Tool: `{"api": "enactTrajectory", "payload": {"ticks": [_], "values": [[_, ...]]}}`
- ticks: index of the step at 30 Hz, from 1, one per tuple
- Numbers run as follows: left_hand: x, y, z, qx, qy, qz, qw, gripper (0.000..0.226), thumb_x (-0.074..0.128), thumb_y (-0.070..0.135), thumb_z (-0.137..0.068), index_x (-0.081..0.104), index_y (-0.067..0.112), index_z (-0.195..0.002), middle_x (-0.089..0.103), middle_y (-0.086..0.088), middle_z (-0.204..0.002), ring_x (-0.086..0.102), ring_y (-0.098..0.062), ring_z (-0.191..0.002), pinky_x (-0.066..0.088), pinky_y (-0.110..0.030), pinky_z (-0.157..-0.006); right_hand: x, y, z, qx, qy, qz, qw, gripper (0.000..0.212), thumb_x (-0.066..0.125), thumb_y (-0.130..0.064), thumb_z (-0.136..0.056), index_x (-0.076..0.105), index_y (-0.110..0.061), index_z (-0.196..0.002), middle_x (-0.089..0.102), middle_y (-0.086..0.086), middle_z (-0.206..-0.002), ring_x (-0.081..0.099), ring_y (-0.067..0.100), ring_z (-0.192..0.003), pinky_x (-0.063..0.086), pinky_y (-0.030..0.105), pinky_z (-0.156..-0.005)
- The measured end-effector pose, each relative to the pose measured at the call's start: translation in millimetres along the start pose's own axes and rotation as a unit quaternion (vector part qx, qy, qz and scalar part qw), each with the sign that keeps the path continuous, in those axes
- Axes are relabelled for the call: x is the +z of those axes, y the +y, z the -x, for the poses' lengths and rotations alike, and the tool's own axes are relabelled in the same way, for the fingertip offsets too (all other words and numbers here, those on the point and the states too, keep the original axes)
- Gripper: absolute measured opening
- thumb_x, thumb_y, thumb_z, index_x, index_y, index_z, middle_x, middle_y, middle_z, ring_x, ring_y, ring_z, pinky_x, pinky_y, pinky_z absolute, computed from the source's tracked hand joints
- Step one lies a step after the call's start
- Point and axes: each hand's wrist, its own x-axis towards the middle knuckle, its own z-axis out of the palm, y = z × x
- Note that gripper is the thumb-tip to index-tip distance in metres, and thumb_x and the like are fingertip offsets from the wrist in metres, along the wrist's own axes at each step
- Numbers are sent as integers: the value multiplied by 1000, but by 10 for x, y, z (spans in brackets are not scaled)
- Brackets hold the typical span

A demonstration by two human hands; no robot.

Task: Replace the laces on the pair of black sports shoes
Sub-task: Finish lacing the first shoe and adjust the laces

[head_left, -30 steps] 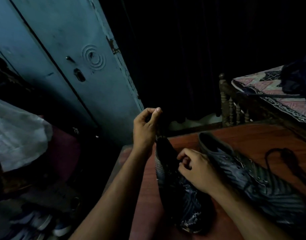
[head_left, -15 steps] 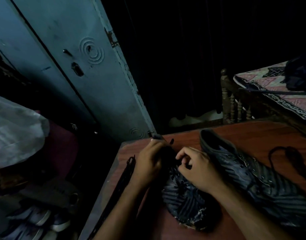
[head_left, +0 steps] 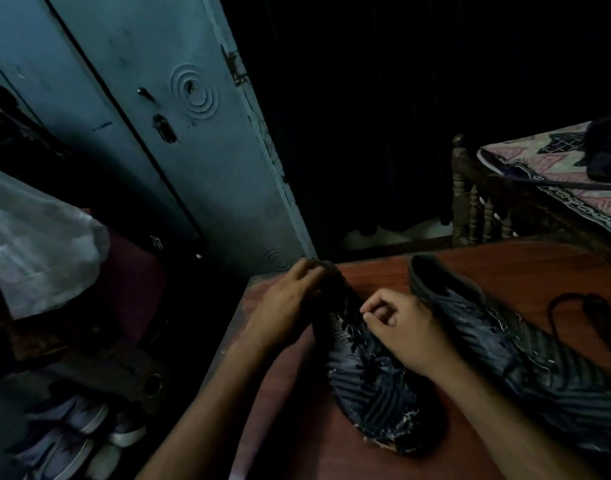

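Observation:
A black patterned sports shoe [head_left: 369,382] lies on the red-brown table [head_left: 297,427], toe toward me. My left hand [head_left: 283,306] grips its collar at the heel end. My right hand [head_left: 404,334] pinches a black lace [head_left: 352,327] at the upper eyelets, fingers curled. The second black shoe [head_left: 525,351] lies to the right, apart from both hands. A loose black lace [head_left: 581,313] lies looped on the table beyond it.
A blue metal door [head_left: 179,150] stands behind the table's left edge. Other sneakers [head_left: 72,441] sit on the floor at lower left. White cloth [head_left: 33,247] hangs at left. A wooden bed frame [head_left: 470,202] with a patterned cover [head_left: 553,174] is at back right.
My left hand came down from above the shoe, where it held a lace pulled up, to the shoe's collar. My right hand stayed at the eyelets. The camera view shifted slightly.

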Motion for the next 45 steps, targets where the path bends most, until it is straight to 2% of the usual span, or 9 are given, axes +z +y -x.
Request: {"api": "enactTrajectory", "payload": {"ticks": [6,8,11,18,25,30,38,41,45], "values": [[72,249,265,-167,146,61,973,13,69,29,-96,57,29,-92,61,15,-88,60,-5,-73,51,-32,-64,-140,-257,16,63,-95,-249,962,10,63,-9,-97,68,-8,-89,70,4,-69,49,12,-50,36,22,-41],[46,481,393,-286,159,208,922,31,64,49,-96,61,23,-79,67,7,-74,64,-10,-61,55,-42,-59,-176,-311,33,49,-161,-266,949,9,60,-7,-99,67,-3,-97,75,9,-78,51,17,-54,39,23,-41],[-104,785,430,-451,-9,405,795,59,53,72,-88,75,19,-74,74,-6,-71,67,-18,-59,53,-33,-61,-167,-357,74,30,-277,-256,926,7,59,-2,-99,64,0,-103,72,8,-78,61,20,-61,50,27,-47],[-236,793,413,-487,-90,534,685,30,63,38,-99,78,12,-100,71,-10,-100,67,-21,-90,57,-37,-89,-175,-404,129,-13,-311,-120,943,21,77,-12,-87,57,-15,-89,78,-2,-85,72,11,-78,54,22,-73],[-376,813,367,-509,-18,627,590,22,50,21,-105,67,14,-92,66,-2,-78,71,-16,-70,57,-32,-73,-223,-355,47,-20,-231,-158,960,14,71,-22,-93,60,-19,-101,78,0,-87,74,23,-88,56,42,-85],[-580,941,322,-467,-20,596,653,30,46,19,-105,63,19,-81,55,10,-56,46,-4,-42,39,-22,-51,-111,-293,77,-54,-198,-23,978,35,70,-19,-91,65,-38,-120,68,-23,-100,59,-15,-94,44,8,-83],[-526,814,447,-355,94,366,855,28,74,34,-92,61,24,-115,70,11,-102,68,-3,-92,55,-18,-73,-51,-332,83,-91,-133,-41,986,1,75,-29,-89,75,-30,-89,72,-17,-88,63,-9,-89,42,9,-76],[-459,804,464,-271,-14,353,895,54,78,35,-85,56,33,-135,67,14,-125,63,3,-116,53,-20,-97,-52,-307,70,-97,-134,-40,985,4,70,-31,-93,71,-29,-90,61,-11,-94,59,-5,-91,41,13,-74],[-391,779,427,-222,-31,213,951,23,76,22,-93,75,22,-116,75,11,-100,67,6,-78,54,-23,-71,-13,-270,50,-118,-128,-29,984,18,66,-21,-96,63,-33,-83,57,-8,-93,57,1,-89,42,22,-75]]}}
